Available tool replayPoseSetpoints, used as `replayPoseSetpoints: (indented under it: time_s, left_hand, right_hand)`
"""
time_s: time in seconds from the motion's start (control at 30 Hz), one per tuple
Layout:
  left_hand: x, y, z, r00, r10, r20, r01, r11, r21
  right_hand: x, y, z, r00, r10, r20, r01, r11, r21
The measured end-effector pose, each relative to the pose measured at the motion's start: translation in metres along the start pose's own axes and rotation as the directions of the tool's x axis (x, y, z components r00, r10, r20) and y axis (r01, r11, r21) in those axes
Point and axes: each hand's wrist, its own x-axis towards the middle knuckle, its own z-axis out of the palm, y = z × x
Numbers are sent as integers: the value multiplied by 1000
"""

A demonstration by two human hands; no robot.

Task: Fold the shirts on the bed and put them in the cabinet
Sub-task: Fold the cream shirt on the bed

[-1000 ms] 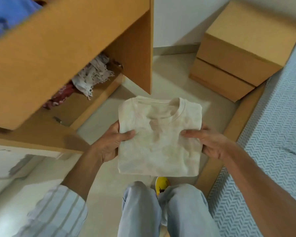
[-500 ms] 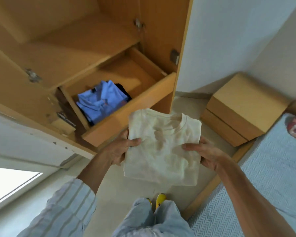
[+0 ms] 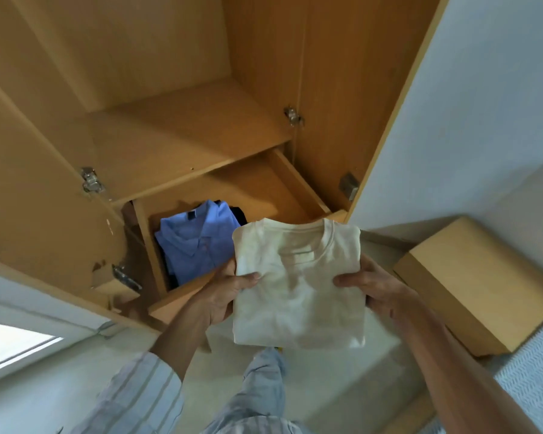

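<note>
A folded cream T-shirt (image 3: pixel 298 286) hangs flat between my hands, collar pointing away from me. My left hand (image 3: pixel 223 292) grips its left edge with the thumb on top. My right hand (image 3: pixel 373 288) grips the right edge the same way. Just beyond the shirt's far left corner, the open wooden cabinet (image 3: pixel 157 126) has a pulled-out drawer (image 3: pixel 182 297). Inside the drawer lies a folded blue collared shirt (image 3: pixel 198 242) with something dark under its far side. The cream shirt's far edge overlaps the drawer's right half.
A bare wooden shelf (image 3: pixel 170 145) sits above the drawer. The cabinet door (image 3: pixel 38 195) stands open on the left. A low wooden nightstand (image 3: pixel 480 286) is at the right, and the patterned bed cover (image 3: pixel 533 393) shows at the lower right corner. My legs are below the shirt.
My view has risen from the lower shelf to the open drawer and upper cabinet. The cream shirt, held in both hands, has come closer to the drawer, over its front edge.
</note>
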Motion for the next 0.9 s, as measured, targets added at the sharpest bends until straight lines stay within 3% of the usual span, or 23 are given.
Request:
replayPoseSetpoints:
  time_s: [0.13, 0.2, 0.37, 0.57, 0.73, 0.8, 0.87, 0.9]
  left_hand:
    - [64, 25, -11, 996, 9, -93, -13, 999, -39]
    - [93, 39, -12, 991, 20, -132, -28, 998, -57]
    - [159, 61, -29, 980, 59, -189, -60, 998, 2]
    - [229, 75, -52, 957, 15, -289, -16, 1000, -2]
    - [258, 69, -59, 942, -48, -332, 29, 998, -64]
    - [261, 63, -57, 954, -62, -293, 47, 997, -58]
    - [261, 57, -56, 942, -118, -315, 143, 988, 57]
    - [263, 49, -56, 930, -113, -351, 173, 974, 145]
  right_hand:
    - [74, -45, -18, 1000, 5, -16, -6, 996, -90]
    - [111, -71, -20, 998, -23, -51, 11, 972, -237]
    - [193, -136, -6, 996, -77, -35, 39, 794, -607]
    - [279, -168, -8, 996, -67, -51, 8, 681, -732]
    - [324, -151, -19, 999, -43, 24, 46, 671, -740]
    - [332, -142, -19, 998, -17, -57, -39, 543, -839]
    - [332, -127, -18, 983, -7, -184, -171, 340, -925]
    - [334, -121, -16, 978, -1, -209, -196, 337, -921]
